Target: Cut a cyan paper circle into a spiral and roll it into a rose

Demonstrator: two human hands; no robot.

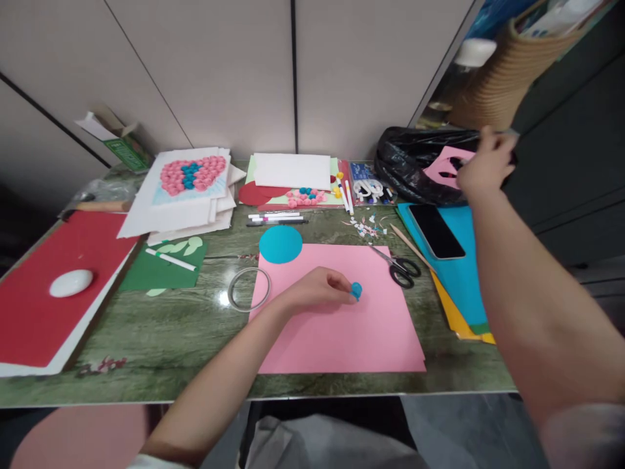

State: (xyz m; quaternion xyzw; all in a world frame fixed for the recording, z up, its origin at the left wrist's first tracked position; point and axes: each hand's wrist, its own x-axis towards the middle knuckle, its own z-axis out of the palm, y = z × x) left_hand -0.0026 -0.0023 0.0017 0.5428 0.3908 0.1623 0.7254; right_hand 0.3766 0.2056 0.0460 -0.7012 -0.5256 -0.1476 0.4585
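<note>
My left hand [325, 286] pinches a small blue rolled-paper rosette [356, 290] just over the pink sheets [336, 339] in front of me. At the black plastic bag [403, 163] on the right, my right hand [488, 163] has its fingers curled at the edge of a pink paper scrap [444, 163] with cut-out holes. Part of its grip is hidden. A blue paper circle [280, 244] overlaps the upper left corner of the pink sheets, and a grey ring [249, 289] overlaps their left edge. Black-handled scissors [403, 270] rest at their upper right.
A phone [436, 231] lies on blue paper [463, 280] beside a pencil [413, 247]. Small paper bits [368, 227] are scattered behind the scissors. Leftward are green paper [161, 273], red paper [43, 326] with a white oval object [71, 283], and a rosette-covered heart picture [193, 176].
</note>
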